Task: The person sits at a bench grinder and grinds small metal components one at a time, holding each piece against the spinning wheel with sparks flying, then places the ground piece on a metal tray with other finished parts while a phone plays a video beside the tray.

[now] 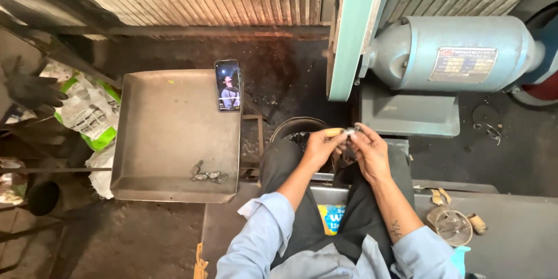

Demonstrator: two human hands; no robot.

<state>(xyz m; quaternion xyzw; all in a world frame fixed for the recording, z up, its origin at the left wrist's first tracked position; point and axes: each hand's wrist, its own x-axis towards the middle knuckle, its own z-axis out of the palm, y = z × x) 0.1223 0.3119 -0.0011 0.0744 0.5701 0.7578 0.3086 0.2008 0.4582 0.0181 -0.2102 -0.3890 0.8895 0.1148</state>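
Holding one metal piece (349, 131), both hands

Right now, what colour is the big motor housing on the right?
The motor housing is pale grey-blue, with a lighter label plate on its side. The head view shows it best.

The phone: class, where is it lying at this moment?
In the head view the phone lies screen-up on the far right corner of the metal tray, left of the person's hands and of the green belt grinder.
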